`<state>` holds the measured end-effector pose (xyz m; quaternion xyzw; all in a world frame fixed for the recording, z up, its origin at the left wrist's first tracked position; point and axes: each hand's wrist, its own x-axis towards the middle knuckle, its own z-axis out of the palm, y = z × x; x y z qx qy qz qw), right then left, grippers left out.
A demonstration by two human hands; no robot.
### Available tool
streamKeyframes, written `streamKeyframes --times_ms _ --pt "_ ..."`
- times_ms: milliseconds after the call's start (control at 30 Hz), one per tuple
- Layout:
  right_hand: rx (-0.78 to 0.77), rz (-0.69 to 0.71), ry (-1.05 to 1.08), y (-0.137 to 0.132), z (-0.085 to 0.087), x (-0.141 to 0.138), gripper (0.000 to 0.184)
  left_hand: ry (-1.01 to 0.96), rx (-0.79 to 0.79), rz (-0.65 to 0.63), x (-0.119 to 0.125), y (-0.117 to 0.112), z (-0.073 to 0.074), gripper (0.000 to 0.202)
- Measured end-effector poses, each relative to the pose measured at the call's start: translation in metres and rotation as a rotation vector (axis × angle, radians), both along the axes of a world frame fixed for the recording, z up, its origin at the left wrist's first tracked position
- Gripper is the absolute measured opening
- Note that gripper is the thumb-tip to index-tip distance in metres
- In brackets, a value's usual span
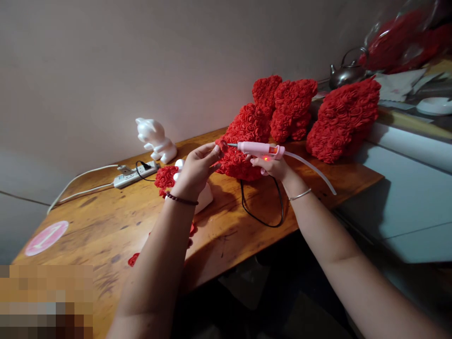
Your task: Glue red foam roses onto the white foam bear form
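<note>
Head view, looking down across a wooden table (106,226) that runs toward the upper right. Near the middle of the frame, the left hand (197,172) has its fingers pressed together, pinching a red foam rose (221,146) at the edge of a rose-covered bear (243,127). The right hand (270,167) curls around a pink hot glue gun (259,149), its small red light lit and its metal nozzle pointing left, just beside that rose. A translucent glue stick (310,169) trails from the back of the gun toward the lower right, and a black cord (278,207) loops on the table below.

Under the left hand sits a white foam form (205,197), with a cluster of red roses (165,178) at its left side. Farther left stands an upright white foam bear (155,141), near a power strip (136,174) with a black plug in it. Loose roses (133,259) lie toward the lower middle of the frame. Two more rose-covered bears (293,110) (344,120) sit at the upper right. Beyond them are a metal kettle (348,70), a clear plastic bag (395,44) holding something red, and a white dish (434,106) whose contents cannot be made out.
</note>
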<state>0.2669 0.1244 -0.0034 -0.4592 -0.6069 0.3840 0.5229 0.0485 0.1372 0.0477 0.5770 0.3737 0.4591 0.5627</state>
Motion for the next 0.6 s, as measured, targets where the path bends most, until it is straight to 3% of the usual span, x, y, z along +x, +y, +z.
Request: streamKeyframes --times_ms 600 --pt "-0.008 -0.028 -0.016 -0.0008 0.0005 -0.0009 0.027 0.004 -0.01 0.003 -0.0001 0.0005 -0.0012 0.036"
